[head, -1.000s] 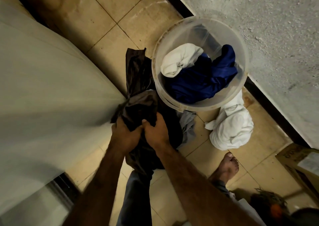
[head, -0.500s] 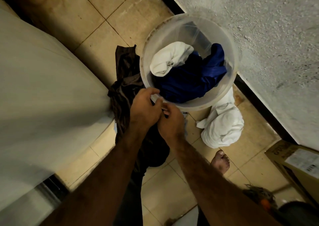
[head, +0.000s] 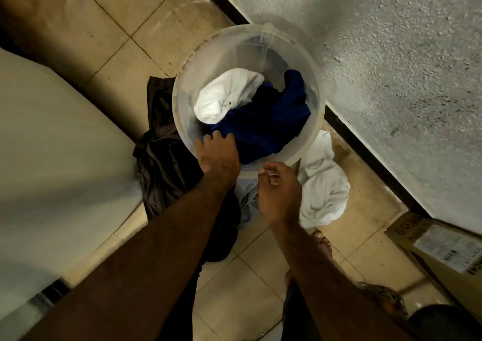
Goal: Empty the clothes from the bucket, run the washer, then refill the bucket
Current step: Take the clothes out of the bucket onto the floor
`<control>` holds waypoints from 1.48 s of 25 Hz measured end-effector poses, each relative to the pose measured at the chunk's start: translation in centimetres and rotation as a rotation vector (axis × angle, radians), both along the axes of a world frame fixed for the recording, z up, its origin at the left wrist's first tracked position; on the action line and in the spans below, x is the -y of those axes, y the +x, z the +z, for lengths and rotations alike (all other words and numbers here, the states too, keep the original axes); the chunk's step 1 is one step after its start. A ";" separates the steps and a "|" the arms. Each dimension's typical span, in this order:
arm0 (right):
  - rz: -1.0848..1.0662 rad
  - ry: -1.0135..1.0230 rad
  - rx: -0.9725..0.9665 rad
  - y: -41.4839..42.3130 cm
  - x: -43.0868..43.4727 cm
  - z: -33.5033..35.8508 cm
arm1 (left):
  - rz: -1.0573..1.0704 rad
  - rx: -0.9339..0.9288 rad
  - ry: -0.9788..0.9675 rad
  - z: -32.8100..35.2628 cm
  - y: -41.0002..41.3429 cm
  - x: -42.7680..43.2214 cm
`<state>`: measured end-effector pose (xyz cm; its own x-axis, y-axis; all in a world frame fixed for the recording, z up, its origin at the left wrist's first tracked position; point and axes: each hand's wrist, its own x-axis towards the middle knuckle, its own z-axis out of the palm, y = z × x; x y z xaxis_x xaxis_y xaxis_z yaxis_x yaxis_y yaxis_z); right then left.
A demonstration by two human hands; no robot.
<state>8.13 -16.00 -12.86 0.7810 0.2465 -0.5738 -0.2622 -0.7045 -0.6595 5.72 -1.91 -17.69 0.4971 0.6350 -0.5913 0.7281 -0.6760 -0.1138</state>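
A clear plastic bucket (head: 317,121) stands on the tiled floor against the wall. Inside lie a dark blue garment (head: 271,124) and a white garment (head: 224,98). My left hand (head: 217,154) reaches over the near rim, fingers spread and touching the blue garment's edge. My right hand (head: 279,187) hovers just outside the near rim, fingers loosely curled; I see nothing held in it. A dark brown garment (head: 161,168) lies on the floor left of the bucket. A white cloth (head: 323,184) lies on the floor to its right.
The washer's pale top (head: 52,145) fills the left side. A rough grey wall (head: 391,67) runs along the right. A cardboard box (head: 440,246) sits at the lower right. My bare foot (head: 323,244) stands on the tiles near the white cloth.
Both hands let go of the dark brown garment, which now lies on the floor. They moved up to the bucket, and my left hand went over the rim onto the blue garment.
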 end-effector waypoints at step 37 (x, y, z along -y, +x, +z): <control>-0.307 0.056 -0.083 -1.8 -7.2 12.0 | 1.478 0.770 -1.144 14.2 -2.9 -0.5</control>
